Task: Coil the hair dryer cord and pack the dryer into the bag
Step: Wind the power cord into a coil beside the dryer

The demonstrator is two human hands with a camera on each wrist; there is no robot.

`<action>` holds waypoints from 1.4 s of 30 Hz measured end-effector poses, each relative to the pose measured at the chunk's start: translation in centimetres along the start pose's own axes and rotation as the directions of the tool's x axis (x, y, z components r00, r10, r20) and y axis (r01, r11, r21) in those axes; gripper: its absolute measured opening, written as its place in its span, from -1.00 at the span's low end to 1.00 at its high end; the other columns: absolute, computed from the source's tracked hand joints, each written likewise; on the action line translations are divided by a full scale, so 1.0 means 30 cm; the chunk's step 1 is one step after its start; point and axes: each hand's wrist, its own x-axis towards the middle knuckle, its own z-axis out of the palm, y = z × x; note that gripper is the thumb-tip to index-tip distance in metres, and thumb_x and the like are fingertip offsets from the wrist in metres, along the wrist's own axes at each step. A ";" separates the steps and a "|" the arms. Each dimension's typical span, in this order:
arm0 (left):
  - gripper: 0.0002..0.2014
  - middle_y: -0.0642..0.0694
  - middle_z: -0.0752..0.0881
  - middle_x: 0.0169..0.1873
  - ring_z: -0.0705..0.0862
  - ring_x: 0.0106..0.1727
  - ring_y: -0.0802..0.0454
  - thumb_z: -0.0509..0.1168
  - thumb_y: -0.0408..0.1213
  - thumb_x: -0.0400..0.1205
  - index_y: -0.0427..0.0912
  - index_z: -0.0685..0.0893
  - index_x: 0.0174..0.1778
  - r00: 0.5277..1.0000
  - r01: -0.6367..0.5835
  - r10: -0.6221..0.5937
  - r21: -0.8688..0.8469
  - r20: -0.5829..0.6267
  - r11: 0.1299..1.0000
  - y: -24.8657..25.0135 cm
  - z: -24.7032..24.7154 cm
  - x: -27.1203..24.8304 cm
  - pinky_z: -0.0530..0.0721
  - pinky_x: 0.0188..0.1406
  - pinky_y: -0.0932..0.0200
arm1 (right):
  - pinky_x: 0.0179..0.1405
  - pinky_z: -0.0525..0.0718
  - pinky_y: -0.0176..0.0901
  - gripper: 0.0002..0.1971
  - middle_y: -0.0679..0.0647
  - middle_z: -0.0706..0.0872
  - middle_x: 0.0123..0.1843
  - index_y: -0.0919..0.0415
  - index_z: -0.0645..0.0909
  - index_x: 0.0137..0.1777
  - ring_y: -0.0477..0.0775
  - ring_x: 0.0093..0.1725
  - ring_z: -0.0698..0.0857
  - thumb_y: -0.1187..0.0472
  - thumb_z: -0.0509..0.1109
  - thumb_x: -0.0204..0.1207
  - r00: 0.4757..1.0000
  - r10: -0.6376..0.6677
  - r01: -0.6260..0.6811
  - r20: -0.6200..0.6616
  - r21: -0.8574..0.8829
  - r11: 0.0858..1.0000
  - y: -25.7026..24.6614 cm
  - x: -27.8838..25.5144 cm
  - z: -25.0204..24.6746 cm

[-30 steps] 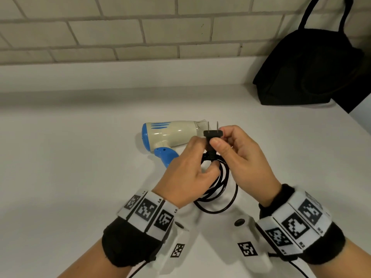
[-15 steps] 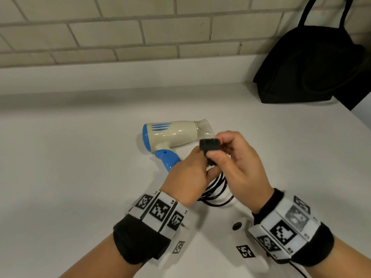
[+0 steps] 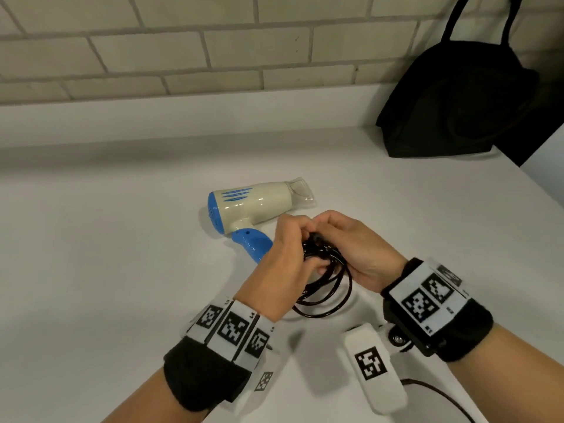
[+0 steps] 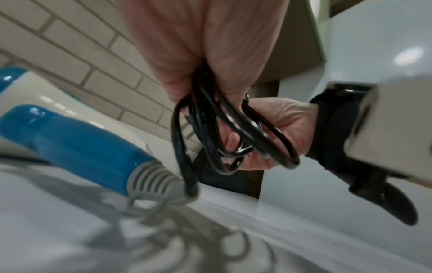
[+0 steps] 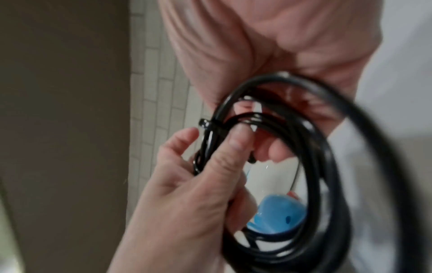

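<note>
A cream and blue hair dryer (image 3: 253, 206) lies on the white counter (image 3: 106, 254), nozzle to the right, blue handle (image 4: 77, 146) toward me. Its black cord (image 3: 328, 288) is wound into several loops that hang between my hands. My left hand (image 3: 287, 264) grips the bundle from the left, fingers curled round the strands (image 5: 210, 147). My right hand (image 3: 351, 242) is curled over the top of the coil (image 4: 233, 133) and holds it too. The plug is hidden inside my fingers. A black bag (image 3: 464, 99) stands at the back right against the wall.
A beige brick wall (image 3: 183, 47) with a white ledge runs along the back. The counter's right edge (image 3: 546, 190) falls away just past the bag. A thin dark cable (image 3: 439, 395) trails from my right wrist at the lower right.
The plug, held up in my right fingers a second ago, has dropped down into the coil and out of sight. Both hands have closed together over the bundle.
</note>
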 end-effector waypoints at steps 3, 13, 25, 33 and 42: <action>-0.63 0.01 0.39 0.02 0.47 -0.03 0.35 0.32 -0.41 0.53 -0.24 0.33 0.17 0.996 0.001 0.003 0.040 -0.088 0.999 -0.019 -0.006 0.002 0.37 0.03 0.66 | -0.06 0.67 -0.13 -0.66 0.01 0.75 -0.13 0.18 0.65 -0.12 -0.03 -0.13 0.71 -0.06 0.17 0.56 0.992 -0.126 0.127 0.024 -0.296 0.947 -0.003 -0.024 -0.011; -0.80 -0.03 0.68 -0.26 0.55 -0.64 0.32 0.38 -0.36 0.49 0.07 0.56 -0.22 0.968 0.243 -0.252 -0.303 0.010 0.921 -0.001 -0.074 0.043 0.47 -0.61 0.51 | -0.09 0.57 -0.23 -0.84 0.20 0.67 -0.17 0.42 0.61 -0.08 0.06 -0.16 0.61 0.55 0.31 0.38 0.984 -0.164 0.178 0.072 -0.277 0.944 0.041 -0.073 -0.028; -0.77 0.08 0.52 -0.71 0.45 -0.60 0.18 0.28 -0.28 0.56 -0.36 0.67 -0.34 0.902 0.430 -0.392 -0.325 0.179 0.842 -0.008 -0.079 0.044 0.45 -0.55 0.36 | 0.02 0.53 -0.47 -0.73 -0.15 0.44 0.12 -0.09 0.51 -0.01 -0.17 -0.02 0.57 0.09 0.45 0.31 0.667 -0.722 0.658 0.182 -0.599 0.457 0.065 -0.091 -0.007; -0.70 0.03 0.73 -0.36 0.70 -0.35 0.18 0.35 -0.39 0.50 0.00 0.53 0.08 0.902 0.404 -0.417 -0.547 0.107 0.733 -0.028 -0.047 -0.002 0.69 -0.26 0.31 | -0.44 0.65 -0.33 -0.84 0.09 0.60 -0.36 0.16 0.50 -0.21 -0.10 -0.47 0.60 0.42 0.36 0.42 0.816 -0.520 0.538 -0.252 0.003 0.843 0.037 -0.070 -0.007; -0.73 -0.05 0.69 -0.31 0.61 -0.32 0.20 0.13 -0.13 0.65 -0.27 0.59 -0.14 0.939 0.320 -0.324 -0.058 -0.113 0.946 -0.037 -0.010 -0.010 0.47 -0.37 0.53 | -0.62 0.53 -0.29 -0.77 -0.06 0.59 -0.33 0.06 0.38 -0.14 -0.08 -0.58 0.49 0.44 0.24 0.51 0.748 -0.532 0.602 -0.398 0.066 0.796 0.064 -0.066 0.042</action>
